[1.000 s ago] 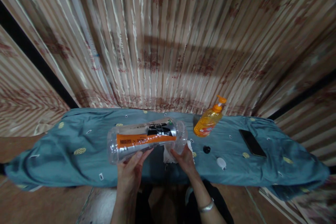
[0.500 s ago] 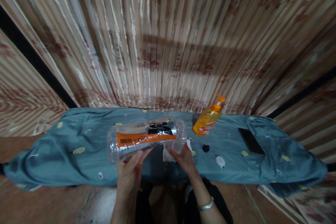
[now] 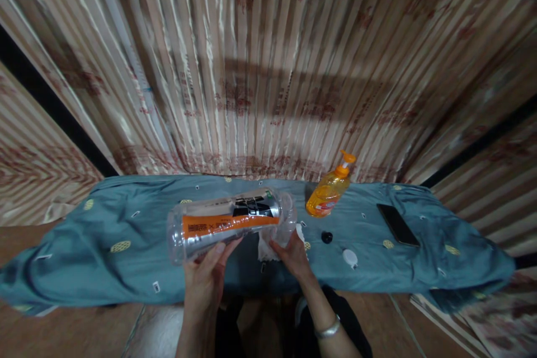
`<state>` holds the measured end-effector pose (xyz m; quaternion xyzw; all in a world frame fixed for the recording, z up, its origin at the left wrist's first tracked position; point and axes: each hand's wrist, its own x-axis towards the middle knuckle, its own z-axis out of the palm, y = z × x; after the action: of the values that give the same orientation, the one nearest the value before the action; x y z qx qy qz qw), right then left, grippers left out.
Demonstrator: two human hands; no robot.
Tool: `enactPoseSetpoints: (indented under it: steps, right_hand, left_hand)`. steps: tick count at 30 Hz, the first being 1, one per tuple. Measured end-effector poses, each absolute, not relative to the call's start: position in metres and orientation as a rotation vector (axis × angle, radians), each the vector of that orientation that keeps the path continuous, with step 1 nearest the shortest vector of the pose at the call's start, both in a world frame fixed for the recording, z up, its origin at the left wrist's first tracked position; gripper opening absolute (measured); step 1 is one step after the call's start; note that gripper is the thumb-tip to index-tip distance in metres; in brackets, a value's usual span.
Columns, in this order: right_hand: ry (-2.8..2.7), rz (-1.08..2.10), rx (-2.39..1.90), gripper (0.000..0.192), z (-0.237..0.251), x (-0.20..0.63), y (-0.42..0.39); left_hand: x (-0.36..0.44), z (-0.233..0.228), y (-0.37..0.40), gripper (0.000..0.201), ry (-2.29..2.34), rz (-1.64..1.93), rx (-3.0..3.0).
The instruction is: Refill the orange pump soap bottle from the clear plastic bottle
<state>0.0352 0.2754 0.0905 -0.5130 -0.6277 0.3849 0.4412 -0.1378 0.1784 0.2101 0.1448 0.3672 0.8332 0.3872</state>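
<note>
Holding clear bottle (image 3: 229, 222) sideways, left hand (image 3: 205, 279) clamped underneath | right hand (image 3: 293, 254) pinching white cloth (image 3: 265, 247) at its mouth | wiping looks underway, black cap (image 3: 326, 237) off on tabletop (image 3: 104, 224)

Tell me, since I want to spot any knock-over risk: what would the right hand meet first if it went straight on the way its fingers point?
The right hand points up-left, fingers at the white cloth and the clear bottle; those come first, probably already touching. Depth is unclear.
</note>
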Motion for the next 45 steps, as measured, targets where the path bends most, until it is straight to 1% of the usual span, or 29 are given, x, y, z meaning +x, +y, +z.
enactPoseSetpoints:
  steps: [6, 14, 23, 27, 29, 32, 34, 39, 45]
  right_hand:
    - [-1.552, 0.95, -1.3, 0.06, 0.087, 0.035, 0.277]
    - [-1.541, 0.945, -1.278, 0.055, 0.087, 0.035, 0.276]
    - [-1.534, 0.974, -1.261, 0.056, 0.09, 0.035, 0.277]
    - [-1.546, 0.956, -1.257, 0.051, 0.09, 0.035, 0.277]
    - [-1.553, 0.95, -1.263, 0.05, 0.088, 0.035, 0.277]
    - [-1.553, 0.953, -1.287, 0.054, 0.086, 0.035, 0.277]
    - [-1.543, 0.954, -1.305, 0.057, 0.084, 0.035, 0.278]
    - [-1.531, 0.976, -1.283, 0.055, 0.086, 0.035, 0.277]
    - [-1.54, 0.971, -1.272, 0.054, 0.088, 0.035, 0.276]
  left_hand:
    - [-0.138, 0.213, 0.18, 0.045, 0.947, 2.115, 0.335]
    - [-0.141, 0.212, 0.179, 0.054, 0.979, 2.095, 0.344]
    - [-0.143, 0.202, 0.178, 0.054, 0.942, 2.103, 0.365]
    - [-0.144, 0.198, 0.178, 0.052, 0.916, 2.108, 0.396]
    - [-0.144, 0.202, 0.178, 0.055, 0.927, 2.095, 0.385]
    - [-0.142, 0.209, 0.178, 0.06, 0.946, 2.093, 0.354]
    - [-0.141, 0.212, 0.178, 0.058, 0.96, 2.092, 0.337]
    - [-0.141, 0.211, 0.178, 0.052, 0.983, 2.066, 0.358]
    - [-0.14, 0.215, 0.178, 0.051, 0.987, 2.087, 0.349]
